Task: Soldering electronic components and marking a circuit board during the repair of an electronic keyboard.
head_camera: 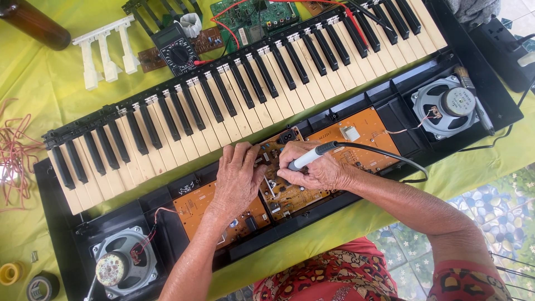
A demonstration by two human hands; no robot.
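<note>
An opened electronic keyboard (pixel 223 106) lies diagonally on a yellow-green cloth, its black case showing orange circuit boards (pixel 356 134). My right hand (pixel 317 170) grips a grey soldering iron (pixel 309 156) by its handle, tip pointed down at the middle brown board (pixel 290 192); its black cable runs off to the right. My left hand (pixel 239 175) rests flat on the same board beside the iron, fingers pressing near the components. What lies under the fingertips is hidden.
Round speakers sit at both ends of the case (pixel 125 265) (pixel 446 106). A black multimeter (pixel 175 50), a green board (pixel 256 19), white key parts (pixel 106 53), a brown bottle (pixel 33 22), red wire (pixel 16 156), tape rolls (pixel 42 287) and a power strip (pixel 501 50) surround it.
</note>
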